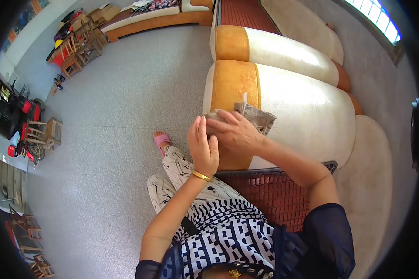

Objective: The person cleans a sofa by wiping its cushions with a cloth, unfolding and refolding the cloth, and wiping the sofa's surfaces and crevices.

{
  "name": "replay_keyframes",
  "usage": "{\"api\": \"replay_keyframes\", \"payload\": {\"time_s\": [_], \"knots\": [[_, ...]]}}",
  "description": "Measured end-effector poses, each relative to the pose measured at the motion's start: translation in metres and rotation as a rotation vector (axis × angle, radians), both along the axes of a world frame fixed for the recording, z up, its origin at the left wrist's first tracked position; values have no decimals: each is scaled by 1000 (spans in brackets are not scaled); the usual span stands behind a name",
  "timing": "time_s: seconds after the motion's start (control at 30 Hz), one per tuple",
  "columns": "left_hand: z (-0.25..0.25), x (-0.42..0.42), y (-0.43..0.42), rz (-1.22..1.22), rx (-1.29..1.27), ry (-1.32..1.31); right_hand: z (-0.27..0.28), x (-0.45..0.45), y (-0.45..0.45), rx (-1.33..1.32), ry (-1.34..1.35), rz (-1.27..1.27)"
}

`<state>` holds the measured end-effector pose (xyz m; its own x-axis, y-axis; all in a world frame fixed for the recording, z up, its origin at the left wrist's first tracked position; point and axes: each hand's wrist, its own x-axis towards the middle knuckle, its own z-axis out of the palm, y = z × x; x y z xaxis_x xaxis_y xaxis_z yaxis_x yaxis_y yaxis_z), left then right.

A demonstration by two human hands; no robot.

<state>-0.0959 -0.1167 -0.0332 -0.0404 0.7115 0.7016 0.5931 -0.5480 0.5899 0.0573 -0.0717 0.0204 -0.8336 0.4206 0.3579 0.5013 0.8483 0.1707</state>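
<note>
The armrest (307, 97) is white with a tan band; a crumpled grey piece (265, 120) is over that band, though whether it rests there or hovers is hard to tell. Left of the armrest, the floor (111, 107) carries a slipper (161, 139), stool (53, 132) and motorbike (28, 114).

Grey-brown sheet (261, 119), orange-and-white sofa armrest (298, 102), pink slipper (161, 139)

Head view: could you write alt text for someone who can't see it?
A person's right hand covers part of a crumpled greyish sheet, cloth or paper, above a white and tan sofa armrest; the left hand is close beside it. Grey floor stretches left towards wooden chairs.
</note>
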Motion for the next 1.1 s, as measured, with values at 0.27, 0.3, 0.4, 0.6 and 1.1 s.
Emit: {"api": "replay_keyframes", "payload": {"time_s": [0.27,0.3,0.4,0.6,1.1], "knots": [[-20,28,15,122,-79,324,18,-24,126,-50,55,-324],[-22,29,18,123,-77,327,18,-26,144,-40,36,-387],[-25,33,25,120,-152,499,26,-27,179,-138,3,-521],[-27,35,29,94,-90,427,31,27,230,-360,33,-777],[-26,31,28,129,-8,458,16,299,118,-131,154,-1558]]}}
